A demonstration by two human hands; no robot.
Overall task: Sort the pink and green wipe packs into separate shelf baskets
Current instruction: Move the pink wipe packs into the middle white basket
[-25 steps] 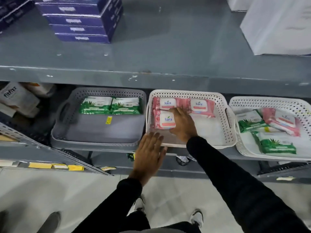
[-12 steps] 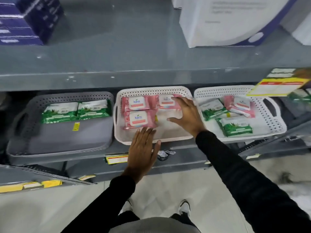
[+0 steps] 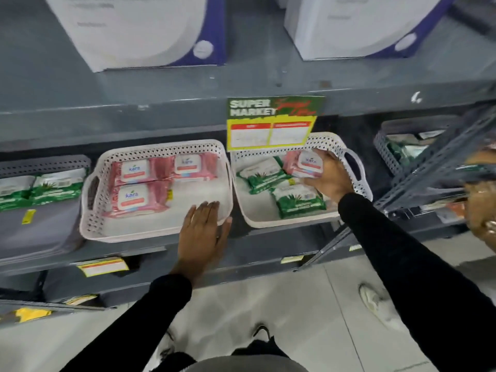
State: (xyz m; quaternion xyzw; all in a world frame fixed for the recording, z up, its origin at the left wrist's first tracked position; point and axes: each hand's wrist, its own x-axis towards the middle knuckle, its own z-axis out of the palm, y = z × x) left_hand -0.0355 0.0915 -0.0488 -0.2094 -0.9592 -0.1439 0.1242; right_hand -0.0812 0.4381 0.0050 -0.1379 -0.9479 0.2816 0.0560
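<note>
Three pink wipe packs (image 3: 139, 194) lie in the middle white basket (image 3: 92, 216). My left hand (image 3: 204, 232) rests flat and open on that basket's front right rim. The right white basket (image 3: 359, 183) holds two green wipe packs (image 3: 295, 201) and one pink wipe pack (image 3: 303, 163). My right hand (image 3: 331, 178) is closed around that pink pack inside the right basket. The grey basket (image 3: 40, 232) at far left holds two green packs (image 3: 57, 187) along its back.
A supermarket price sign (image 3: 271, 124) hangs from the upper shelf edge over the gap between the white baskets. Large white boxes (image 3: 139, 30) stand on the upper shelf. A slanted metal shelf brace (image 3: 418, 173) and another basket (image 3: 408, 146) lie to the right.
My right hand left the middle basket, moved right into the right basket and closed on the pink pack. The view shifted right; my left hand stayed at the middle basket's front.
</note>
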